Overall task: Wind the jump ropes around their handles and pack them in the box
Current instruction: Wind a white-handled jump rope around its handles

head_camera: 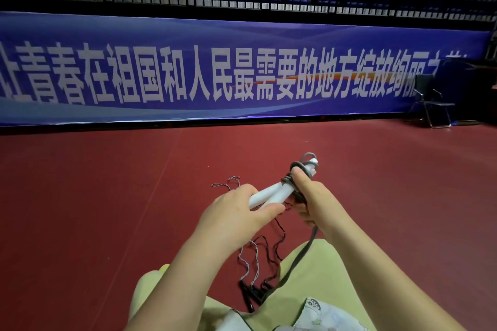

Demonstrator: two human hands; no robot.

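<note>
Both hands are raised at the centre of the frame, over the red floor (pixel 107 209). The left hand (pixel 236 215) is curled round the near ends of two white handles (pixel 271 192), which lie side by side and point up and to the right; the thumb presses along their underside and the fingers wrap over the top. The right hand (pixel 314 199) grips the grey rope (pixel 295 169) where it is coiled round the upper half of the handles, with the thumb laid flat on the coils and the remaining fingers closed beneath; how tightly those lower fingers close cannot be told. A loop of the grey rope stands clear above the far tip of the handles. The free length of the grey rope drops from under the right hand, runs down across the pale green trouser leg (pixel 322 277) and passes out of view near the bottom of the frame. A second jump rope (pixel 251 258), thin and twisted, lies loose on the floor below and between the forearms, its black handles (pixel 252 294) resting close together at lower centre. A further thin cord (pixel 226 183) lies on the floor just left of the left hand. A blue banner (pixel 242 75) with white characters spans the upper half of the frame, and a folding chair (pixel 433 99) stands at the right edge.
</note>
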